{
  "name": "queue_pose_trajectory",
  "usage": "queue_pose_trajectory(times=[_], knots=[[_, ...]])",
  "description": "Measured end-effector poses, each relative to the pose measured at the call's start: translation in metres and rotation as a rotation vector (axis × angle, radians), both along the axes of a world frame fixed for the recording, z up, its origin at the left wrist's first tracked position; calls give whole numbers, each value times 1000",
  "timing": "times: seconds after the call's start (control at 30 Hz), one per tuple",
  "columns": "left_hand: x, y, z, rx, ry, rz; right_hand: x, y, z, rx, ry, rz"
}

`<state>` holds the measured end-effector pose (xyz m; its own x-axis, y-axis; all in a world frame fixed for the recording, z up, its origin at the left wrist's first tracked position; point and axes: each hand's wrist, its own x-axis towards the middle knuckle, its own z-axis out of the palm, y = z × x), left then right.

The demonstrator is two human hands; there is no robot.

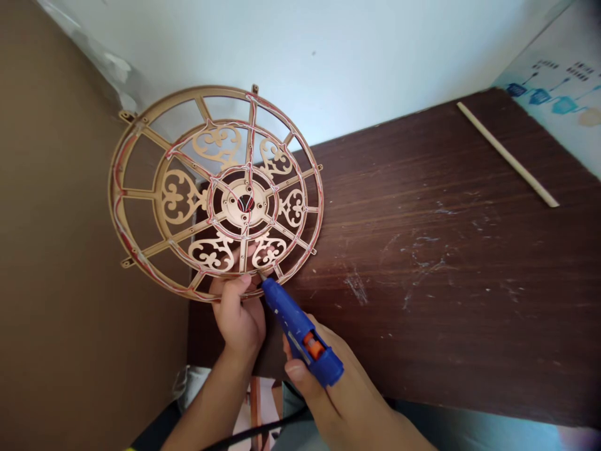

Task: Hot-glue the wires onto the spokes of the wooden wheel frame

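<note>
A round gold frame [159, 250] with spokes, scroll ornaments and a hub is held tilted up in front of me. Red and white wires [123, 235] run along its rings and several spokes. My left hand [239, 316] grips the lower edge, thumb on the near side and fingers behind. In my right hand [319, 369] is a blue glue gun [293, 319] with an orange part inside. Its nozzle meets or nearly meets the frame's lower inner ring, close to my left thumb; whether they touch I cannot tell.
A dark wooden tabletop [422, 269] with scratches and pale marks extends to the right. On it lies a thin light stick [509, 155]. A brown panel [61, 250] rises at left, and a white wall [357, 56] stands behind. A black cord [256, 430] crosses below my hands.
</note>
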<state>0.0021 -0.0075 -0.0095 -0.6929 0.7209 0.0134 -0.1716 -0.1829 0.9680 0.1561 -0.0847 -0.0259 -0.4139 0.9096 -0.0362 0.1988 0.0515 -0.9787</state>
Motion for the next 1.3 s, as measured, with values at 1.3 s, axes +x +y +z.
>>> queue_pose_trajectory(times=[1.3], knots=[[-3, 2, -2, 48, -15, -37, -5, -8, -12, -92, -27, -97]])
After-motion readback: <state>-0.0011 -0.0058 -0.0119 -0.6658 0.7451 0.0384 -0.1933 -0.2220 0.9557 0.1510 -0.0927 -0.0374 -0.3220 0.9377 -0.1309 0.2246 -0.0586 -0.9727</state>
